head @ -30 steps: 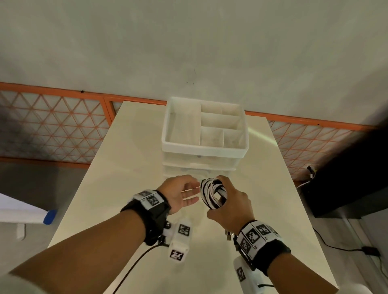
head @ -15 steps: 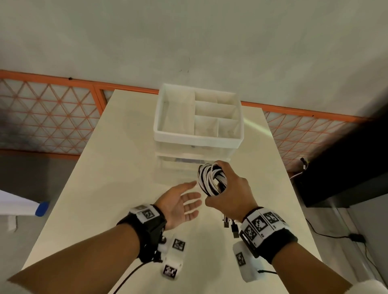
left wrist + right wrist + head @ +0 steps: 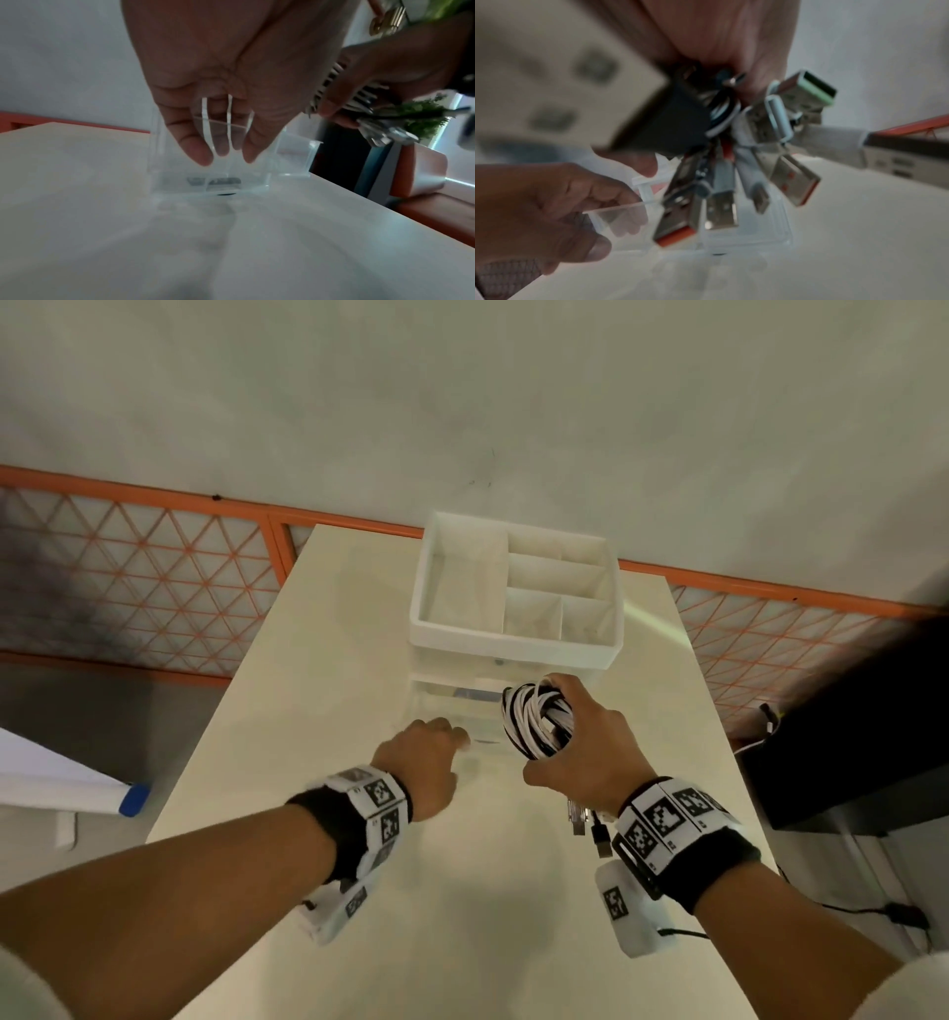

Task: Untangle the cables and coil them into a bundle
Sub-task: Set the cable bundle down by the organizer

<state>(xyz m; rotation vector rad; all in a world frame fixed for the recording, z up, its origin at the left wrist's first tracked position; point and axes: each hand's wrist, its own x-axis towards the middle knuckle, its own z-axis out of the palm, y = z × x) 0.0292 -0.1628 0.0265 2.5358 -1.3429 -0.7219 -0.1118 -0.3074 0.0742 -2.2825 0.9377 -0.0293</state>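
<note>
My right hand (image 3: 580, 752) grips a coiled bundle of black and white cables (image 3: 536, 724) above the table, just in front of the organizer. Several USB plugs (image 3: 721, 211) hang from under that fist. My left hand (image 3: 449, 737) is palm down at the clear drawer (image 3: 462, 706) below the white organizer (image 3: 513, 645). In the left wrist view my left hand (image 3: 226, 156) has its fingers curled over the clear drawer's (image 3: 210, 182) front wall. In the right wrist view the thumb sits outside that wall. The drawer looks partly pulled out.
The cream table (image 3: 462, 916) is narrow, with its side edges close to both arms. An orange lattice fence (image 3: 154, 588) runs behind it. A black unit (image 3: 847, 737) with trailing wires stands at the right. A white object with a blue end (image 3: 134, 799) lies at the left.
My left hand turned from open and palm up to palm down, moved forward and took hold of the clear drawer. My right hand kept the bundle and shifted slightly forward.
</note>
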